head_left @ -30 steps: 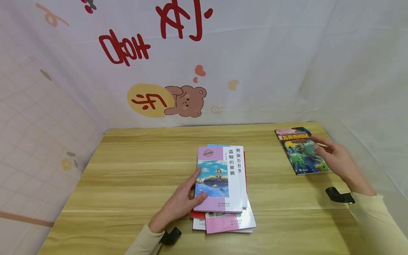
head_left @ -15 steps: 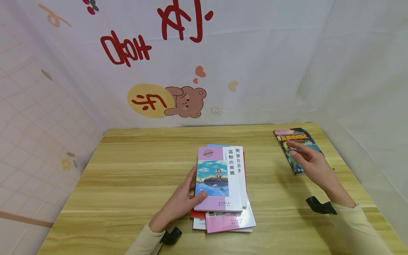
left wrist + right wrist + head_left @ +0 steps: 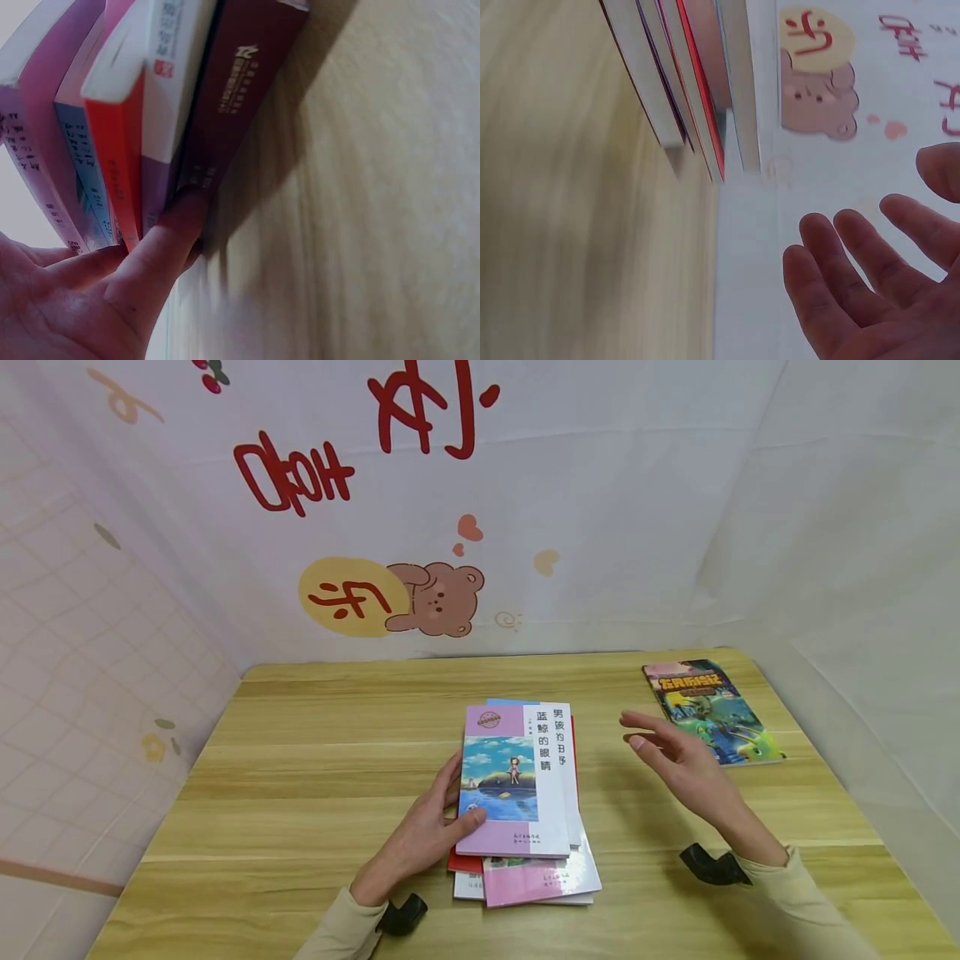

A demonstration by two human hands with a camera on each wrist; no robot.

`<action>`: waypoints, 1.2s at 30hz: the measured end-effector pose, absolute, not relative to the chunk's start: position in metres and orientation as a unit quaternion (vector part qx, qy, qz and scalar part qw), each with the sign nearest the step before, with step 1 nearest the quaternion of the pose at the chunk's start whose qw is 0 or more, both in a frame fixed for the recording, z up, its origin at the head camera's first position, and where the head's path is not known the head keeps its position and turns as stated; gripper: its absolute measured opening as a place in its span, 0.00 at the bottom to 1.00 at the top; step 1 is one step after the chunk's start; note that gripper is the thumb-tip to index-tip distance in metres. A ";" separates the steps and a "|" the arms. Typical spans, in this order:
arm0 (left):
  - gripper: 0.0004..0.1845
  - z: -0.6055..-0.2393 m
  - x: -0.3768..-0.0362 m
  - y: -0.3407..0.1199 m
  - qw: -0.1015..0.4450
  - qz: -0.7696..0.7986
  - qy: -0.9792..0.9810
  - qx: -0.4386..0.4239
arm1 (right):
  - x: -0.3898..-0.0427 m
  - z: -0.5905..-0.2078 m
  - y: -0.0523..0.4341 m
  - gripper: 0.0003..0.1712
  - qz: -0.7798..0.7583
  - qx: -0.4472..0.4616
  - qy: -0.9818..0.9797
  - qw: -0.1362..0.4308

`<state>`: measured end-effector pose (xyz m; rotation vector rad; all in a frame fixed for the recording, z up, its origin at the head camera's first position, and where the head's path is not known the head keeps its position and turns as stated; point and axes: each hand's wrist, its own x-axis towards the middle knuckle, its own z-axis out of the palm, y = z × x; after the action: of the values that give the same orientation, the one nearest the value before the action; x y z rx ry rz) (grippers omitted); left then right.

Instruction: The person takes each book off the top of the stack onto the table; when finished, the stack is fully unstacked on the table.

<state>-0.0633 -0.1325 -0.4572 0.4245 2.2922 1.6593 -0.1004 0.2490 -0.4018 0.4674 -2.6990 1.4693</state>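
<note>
Most of the pile of books in the middle of the desk is covered by its top book, a pink-and-white one with a sea picture; of the ones below, only slivers show: a blue corner at 12 o'clock, a red edge at 3 o'clock, and a pink cover and a white one poking out at 6 o'clock. Their titles cannot be read. From the left wrist the spines are close and blurred, the small print illegible.

The left hand lies at 9 o'clock of the pile, thumb curled over the top book's near left corner, fingers pressed flat along the spines, so its grip is on the pile's side. A finger touches the lowest dark-red spine where it meets the wood.

The right hand hovers at 3 o'clock of the pile, well apart from it, palm turned inward, fingers straight and spread; its grip is wide and holds nothing. Behind it, toward 1 o'clock, a colourful comic book lies flat near the desk's far right corner, its near left edge partly blocked by the fingertips.

A dark strap piece sits at the right wrist, and each cream sleeve is cut off by the frame. A bear-printed backdrop hangs behind.
</note>
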 end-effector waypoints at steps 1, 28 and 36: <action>0.49 -0.457 -0.064 -0.132 0.139 0.575 0.793 0.147 | -0.100 -0.403 0.246 0.25 0.473 0.151 -0.868 0.011; 0.46 -0.455 -0.063 -0.134 0.147 0.581 0.785 0.155 | -0.089 -0.430 0.193 0.30 0.462 0.167 -0.869 -0.057; 0.43 -0.455 -0.063 -0.134 0.132 0.548 0.809 0.168 | -0.089 -0.432 0.188 0.33 0.467 0.159 -0.867 -0.073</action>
<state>-0.0629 -0.1336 -0.4552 0.4875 2.3480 1.5907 -0.0890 0.1876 -0.4318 0.5232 -2.8570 1.5399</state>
